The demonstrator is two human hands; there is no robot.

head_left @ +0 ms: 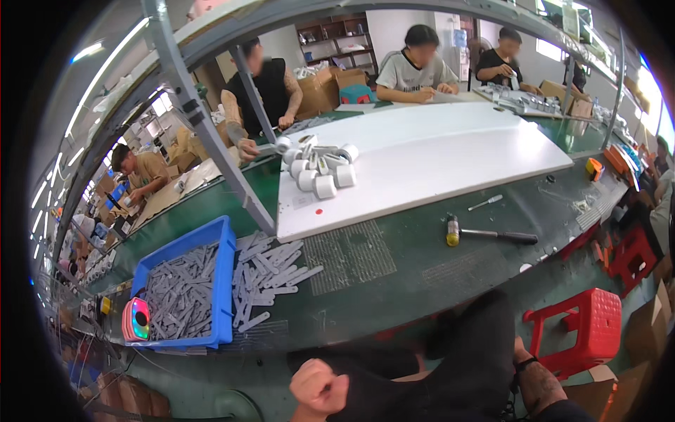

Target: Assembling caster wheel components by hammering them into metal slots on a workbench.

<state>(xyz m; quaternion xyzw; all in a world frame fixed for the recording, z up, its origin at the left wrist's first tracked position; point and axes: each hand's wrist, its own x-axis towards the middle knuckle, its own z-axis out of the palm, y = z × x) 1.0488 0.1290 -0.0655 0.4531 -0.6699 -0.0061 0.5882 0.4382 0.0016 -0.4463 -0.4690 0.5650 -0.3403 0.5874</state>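
My left hand [320, 387] is a loose fist over my lap, with its fingers curled and nothing showing in it. Low at the right, my right hand [520, 349] hangs beside my dark-clothed leg, near a red plastic stool [587, 330]; its fingers are mostly hidden. On the green bench in front of me lie a hammer [485, 234] with a yellow face and a small screwdriver [486, 202]. A blue bin [226, 281] full of grey flat strips stands at the left, with more loose grey strips [264, 278] spilled beside it.
A large white board [450, 158] covers the bench's middle, carrying several white cylindrical parts [323, 186]. Metal shelf posts [211, 119] rise at the left. A small fan with coloured lights [138, 318] sits at the bin's corner. Several people work across the bench; cardboard boxes stand at the lower right.
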